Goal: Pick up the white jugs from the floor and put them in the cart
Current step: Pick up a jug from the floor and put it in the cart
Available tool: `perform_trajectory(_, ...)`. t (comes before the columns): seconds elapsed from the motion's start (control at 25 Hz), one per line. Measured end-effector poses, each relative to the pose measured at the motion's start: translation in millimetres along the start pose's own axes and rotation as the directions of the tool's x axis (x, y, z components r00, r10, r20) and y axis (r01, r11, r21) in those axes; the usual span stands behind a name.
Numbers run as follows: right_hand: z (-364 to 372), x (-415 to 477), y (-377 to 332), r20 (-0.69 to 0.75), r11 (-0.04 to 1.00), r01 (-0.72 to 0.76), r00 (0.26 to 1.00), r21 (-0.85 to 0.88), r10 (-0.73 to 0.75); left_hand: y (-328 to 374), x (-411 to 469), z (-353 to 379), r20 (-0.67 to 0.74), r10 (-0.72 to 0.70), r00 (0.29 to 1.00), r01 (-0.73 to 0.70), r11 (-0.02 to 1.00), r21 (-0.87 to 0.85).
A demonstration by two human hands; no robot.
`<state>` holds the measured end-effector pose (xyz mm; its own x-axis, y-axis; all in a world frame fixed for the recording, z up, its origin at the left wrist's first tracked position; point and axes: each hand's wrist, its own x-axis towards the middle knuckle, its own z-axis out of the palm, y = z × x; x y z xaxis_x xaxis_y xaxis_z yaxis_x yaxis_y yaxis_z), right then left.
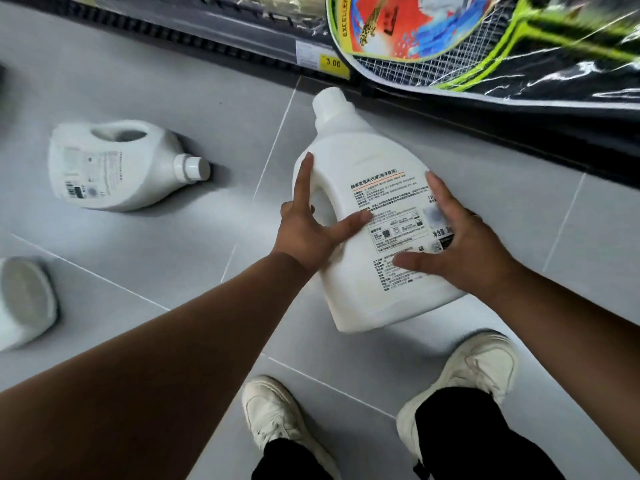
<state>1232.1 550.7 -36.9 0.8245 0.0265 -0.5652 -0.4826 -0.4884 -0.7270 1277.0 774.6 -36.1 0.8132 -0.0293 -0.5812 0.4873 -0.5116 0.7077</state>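
A grey tiled floor (194, 81) fills most of the view. Along its far edge runs the bottom of a dark shop shelf (242, 32). A racket bag (485, 39) in clear wrap, black with green stripes and a bright printed card, juts out over the shelf's right part.

Two bare forearms reach in from the near edge toward a white jug (360, 157) in the middle of the floor, just in front of the shelf. This jug is tilted, its capped neck pointing away toward the shelf and its printed back label facing up. Whether its base touches the tiles cannot be told.

A second jug (114, 168) lies on its side to the left, well apart, with its cap pointing right and its handle opening facing up. A third jug (20, 306), blurred, lies at the left edge with its flat base toward the camera.

Two off-white shoes stand on the tiles near the bottom, the left shoe (273, 414) and the right shoe (474, 368), below black trouser legs.

The left hand (308, 230) holds the white jug at its handle, with the forefinger stretched up along the handle, the thumb laid across onto the label, and the other fingers hidden underneath. The right hand (460, 244) is spread flat over the right side of the label, fingers straight and thumb pointing left.

A yellow price tag (334, 65) sits on the shelf edge.
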Motion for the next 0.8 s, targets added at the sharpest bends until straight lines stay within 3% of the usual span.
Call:
perform_trajectory(0.16,-31,-81,-81,-0.094,0.996,0.035,0.995,0.084,-0.027,79,-70,-55,0.025,0.084,0.996,-0.085,0.996,0.024)
perform_trajectory(0.4,-84,-240,-215,-0.274,0.97,0.1,0.961,0.223,-0.036,219,-204,-135,0.067,0.324,0.944,-0.328,0.943,0.056)
perform_trajectory(0.6,-144,-407,-311,-0.483,0.968,0.134,0.876,0.214,-0.014,336,-334,-169,0.169,0.495,0.852,-0.499,0.866,-0.023)
perform_trajectory(0.8,-204,-561,-351,-0.634,0.976,0.118,0.773,0.182,0.024,434,-460,-146,0.269,0.649,0.712,-0.663,0.747,-0.049)
